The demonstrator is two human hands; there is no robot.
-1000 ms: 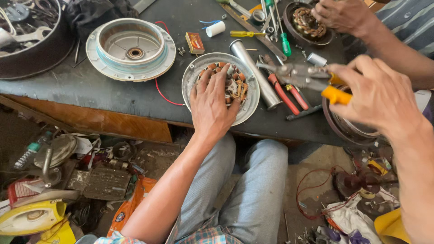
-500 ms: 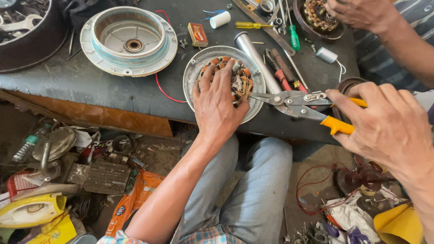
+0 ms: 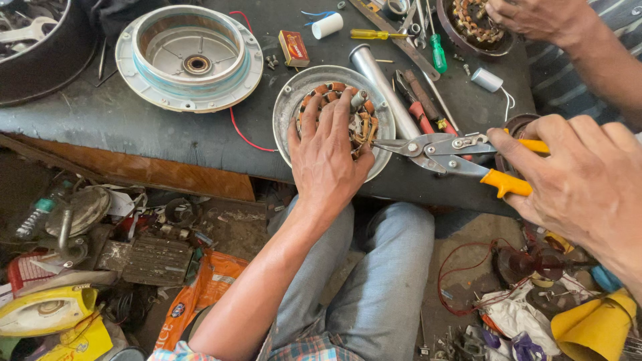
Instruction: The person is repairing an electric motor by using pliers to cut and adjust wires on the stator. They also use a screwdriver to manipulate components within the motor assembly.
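Two hands at work, left hand (image 3: 328,150) fingers spread on copper-wound stator (image 3: 342,117), right hand (image 3: 578,177) fingers gripping yellow-handled snips (image 3: 455,152).

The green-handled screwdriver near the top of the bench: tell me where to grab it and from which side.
Take the green-handled screwdriver by its thick green handle, coming straight down from above. It lies flat on the bench, handle toward the person, thin shaft running away among other tools, so the handle looks like the only graspable part. Pliers lie close below it.

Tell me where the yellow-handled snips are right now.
In the head view, right of centre: the right hand holds the snips, blades pointing at the copper-wound stator under the left hand.
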